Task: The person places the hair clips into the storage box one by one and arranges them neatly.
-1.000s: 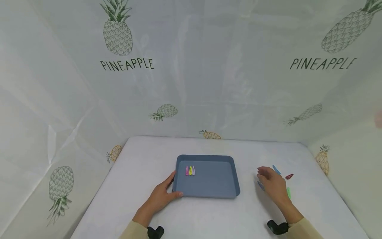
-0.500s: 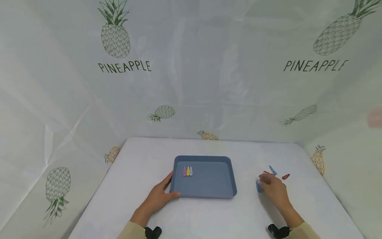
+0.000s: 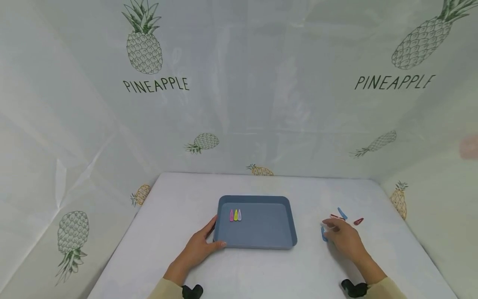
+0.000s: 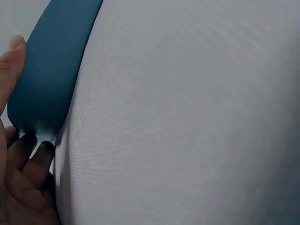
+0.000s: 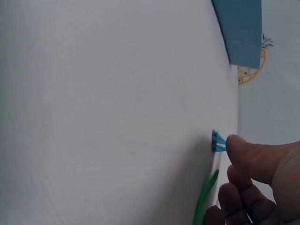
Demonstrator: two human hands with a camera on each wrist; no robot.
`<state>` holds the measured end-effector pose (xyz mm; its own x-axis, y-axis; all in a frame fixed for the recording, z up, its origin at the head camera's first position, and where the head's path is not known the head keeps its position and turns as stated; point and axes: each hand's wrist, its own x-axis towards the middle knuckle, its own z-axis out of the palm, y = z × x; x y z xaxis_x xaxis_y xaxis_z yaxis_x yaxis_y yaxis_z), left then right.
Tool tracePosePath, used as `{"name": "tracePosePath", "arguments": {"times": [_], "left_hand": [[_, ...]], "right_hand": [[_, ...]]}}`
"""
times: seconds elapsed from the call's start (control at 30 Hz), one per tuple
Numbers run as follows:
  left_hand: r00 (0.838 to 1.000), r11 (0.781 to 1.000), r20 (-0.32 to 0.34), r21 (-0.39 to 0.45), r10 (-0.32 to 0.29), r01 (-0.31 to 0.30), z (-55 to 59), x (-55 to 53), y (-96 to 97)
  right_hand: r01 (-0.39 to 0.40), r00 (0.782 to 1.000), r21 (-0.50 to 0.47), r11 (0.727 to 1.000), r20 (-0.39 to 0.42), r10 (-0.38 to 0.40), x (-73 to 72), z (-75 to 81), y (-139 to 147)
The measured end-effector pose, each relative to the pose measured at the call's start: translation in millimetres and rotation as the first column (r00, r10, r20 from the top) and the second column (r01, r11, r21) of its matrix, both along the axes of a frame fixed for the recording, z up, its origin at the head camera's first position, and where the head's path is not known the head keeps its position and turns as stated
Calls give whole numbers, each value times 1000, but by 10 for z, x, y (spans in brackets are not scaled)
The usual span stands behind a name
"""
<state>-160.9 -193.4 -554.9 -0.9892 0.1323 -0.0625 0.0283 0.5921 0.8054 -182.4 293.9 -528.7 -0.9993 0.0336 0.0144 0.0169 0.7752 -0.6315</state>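
Note:
My left hand (image 3: 198, 248) holds the left side of the blue-grey tray (image 3: 257, 241), thumb over the near rim. In the left wrist view its fingers curl against the tray's wall (image 4: 54, 61). A pink (image 3: 231, 215), a yellow (image 3: 236, 215) and a pale lilac hair clip (image 3: 240, 215) lie side by side in the tray. To the tray's right, my right hand (image 3: 345, 238) pinches a blue hair clip (image 3: 323, 234) between thumb and fingertips. In the right wrist view the thumb covers part of this blue clip (image 5: 217, 142).
Behind the right hand lie another blue clip (image 3: 342, 213) and two red clips, one thin (image 3: 337, 216) and one further right (image 3: 358, 221). A green clip (image 5: 206, 197) lies near the right fingers. Pineapple-print sheeting (image 3: 246, 104) surrounds the white table (image 3: 186, 191).
My right hand has come down, its thumb and fingertips closing at the blue clip, which has turned more upright. A thin red clip has come into sight. The left hand stays on the tray.

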Motion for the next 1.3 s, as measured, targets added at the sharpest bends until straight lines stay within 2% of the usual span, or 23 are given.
{"name": "tracePosePath", "arguments": {"times": [0.13, 0.3, 0.63, 0.97, 1.17, 1.3], "left_hand": [[1000, 1000, 8, -4, -1, 1, -1, 1, 2], [1000, 1000, -6, -3, -3, 3, -7, -2, -10], [1000, 1000, -13, 11, 1, -1, 4, 0, -16], [1000, 1000, -20, 1, -16, 16, 14, 9, 12], [1000, 1000, -14, 14, -13, 13, 16, 7, -2], [1000, 1000, -11, 10, -9, 9, 13, 11, -10]], "right_hand": [[-30, 1000, 34, 999, 0, 30, -26, -70, 31], [-49, 998, 44, 998, -40, 50, -50, -136, 51], [-51, 994, 40, 998, -94, 55, -61, -153, 50], [-18, 995, -41, 999, -101, 14, -109, 33, 56], [1, 997, -190, 982, -75, -15, -176, 139, -51], [0, 994, -267, 964, -101, -28, -213, 217, -187]]}}
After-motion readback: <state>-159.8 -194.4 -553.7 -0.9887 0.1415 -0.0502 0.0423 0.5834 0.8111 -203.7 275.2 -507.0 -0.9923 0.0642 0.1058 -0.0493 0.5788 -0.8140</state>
